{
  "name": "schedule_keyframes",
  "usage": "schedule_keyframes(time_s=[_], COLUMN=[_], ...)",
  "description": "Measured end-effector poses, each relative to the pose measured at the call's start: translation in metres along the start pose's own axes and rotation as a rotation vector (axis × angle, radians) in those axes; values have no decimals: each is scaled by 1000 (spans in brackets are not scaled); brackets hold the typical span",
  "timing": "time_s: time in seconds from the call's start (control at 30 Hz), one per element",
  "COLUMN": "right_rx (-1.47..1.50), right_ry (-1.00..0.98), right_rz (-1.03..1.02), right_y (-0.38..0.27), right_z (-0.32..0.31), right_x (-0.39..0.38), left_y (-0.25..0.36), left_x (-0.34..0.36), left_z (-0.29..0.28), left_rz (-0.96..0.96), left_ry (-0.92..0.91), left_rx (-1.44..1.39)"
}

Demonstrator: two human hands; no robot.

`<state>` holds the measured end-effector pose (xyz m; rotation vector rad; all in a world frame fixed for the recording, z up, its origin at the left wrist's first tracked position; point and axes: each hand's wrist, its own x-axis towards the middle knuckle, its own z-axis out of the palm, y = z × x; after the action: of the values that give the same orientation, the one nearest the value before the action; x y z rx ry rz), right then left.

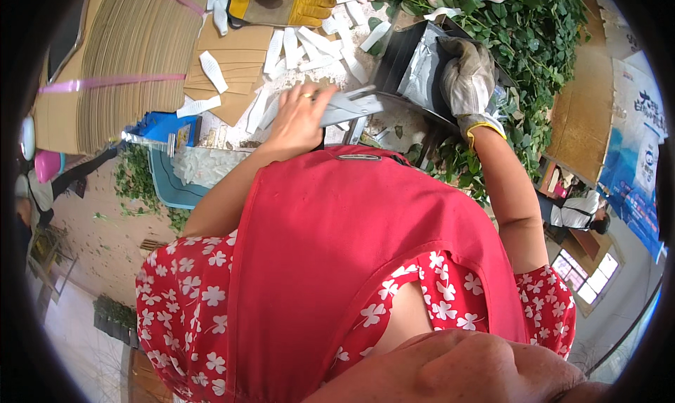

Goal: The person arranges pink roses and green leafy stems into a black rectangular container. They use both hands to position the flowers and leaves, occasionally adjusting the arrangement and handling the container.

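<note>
- While the left hand (299, 115) closes its grip on grey-white strips (351, 108) beside the dark tray (394, 59), perhaps sorting them,
- the gloved right hand (467, 80) rests on the tray's foil bag (422, 69), steadying it; I cannot tell its grip.

A packing workshop for cut greenery, not a home. Stacks of flat brown cardboard (133, 52) bound with pink strapping at one end of the desk (295, 94). White paper strips (302, 48) scattered over the desk surface. Large heap of leafy green sprigs (534, 30) piled at the other end, beside a dark tray (401, 55) lined with silvery film. Spare yellow work glove (281, 2) lying among the strips. Loose leaves littering the concrete floor (105, 227). Blue plastic crate (169, 182) below the desk. Printed banner (636, 150) on the wall; another worker (580, 213) seated nearby.
</note>
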<state>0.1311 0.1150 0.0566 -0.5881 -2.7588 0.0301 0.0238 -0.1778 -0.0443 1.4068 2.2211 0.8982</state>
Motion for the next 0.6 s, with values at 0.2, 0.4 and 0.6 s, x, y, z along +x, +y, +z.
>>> schedule_keyframes(time_s=[0.2,0.4,0.6], right_rx=[-21,0,-9], right_ry=[-23,-40,-41], right_rz=[1,4,10], right_y=[-9,-8,-4], right_z=[-7,-7,-2], right_x=[3,2,1], left_y=[-15,-9,-14], left_x=[16,23,42], left_z=[9,12,2], left_rz=[175,205,280], left_ry=[111,74,20], left_rx=[89,53,178])
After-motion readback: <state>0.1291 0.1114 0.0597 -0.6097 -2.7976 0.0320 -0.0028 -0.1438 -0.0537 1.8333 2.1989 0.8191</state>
